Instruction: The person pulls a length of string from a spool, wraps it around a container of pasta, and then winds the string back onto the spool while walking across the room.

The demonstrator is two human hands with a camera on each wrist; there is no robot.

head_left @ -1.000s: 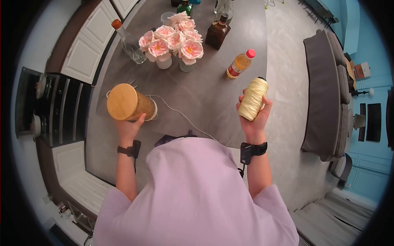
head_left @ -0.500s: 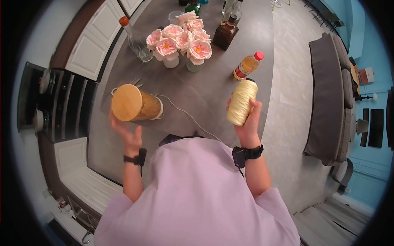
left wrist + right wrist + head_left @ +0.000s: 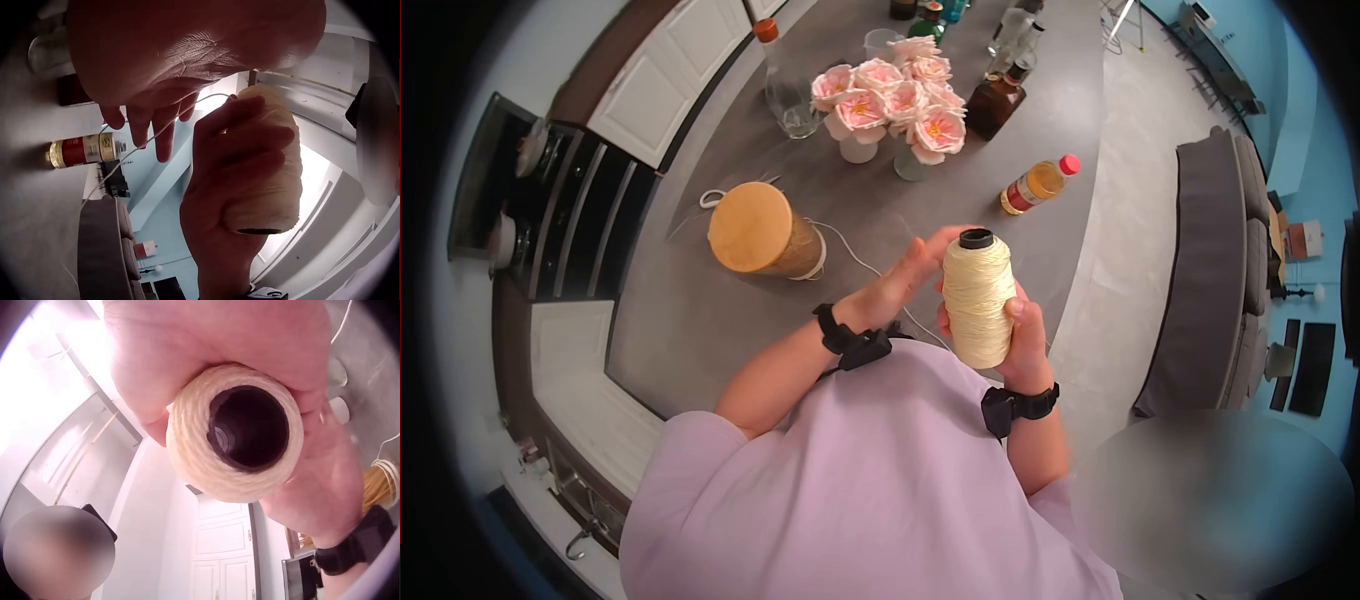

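My right hand (image 3: pixel 1025 335) grips a spool of pale yellow twine (image 3: pixel 980 300), held up in front of my chest with its black core end on top. In the right wrist view, the twine spool (image 3: pixel 194 469) shows its hollow dark core end-on. My left hand (image 3: pixel 900 280) reaches across just beside the spool, fingers extended; in the left wrist view the left hand (image 3: pixel 194 56) hangs over it with loose fingers. A thin white string (image 3: pixel 169 128) passes by these fingers towards the spool. A jar with a wooden lid (image 3: pixel 750 228) stands at the left, white string round its base.
White-handled scissors (image 3: pixel 712 199) lie behind the jar. Pink roses (image 3: pixel 900 98) in small vases stand farther back, between a clear bottle (image 3: pixel 788 95) and a brown bottle (image 3: pixel 997 105). A red-capped drink bottle (image 3: pixel 1038 185) is near the table's right edge.
My left hand has let go of the jar and moved right to beside the spool. The right hand has brought the spool inward and turned it more upright. The view has shifted.
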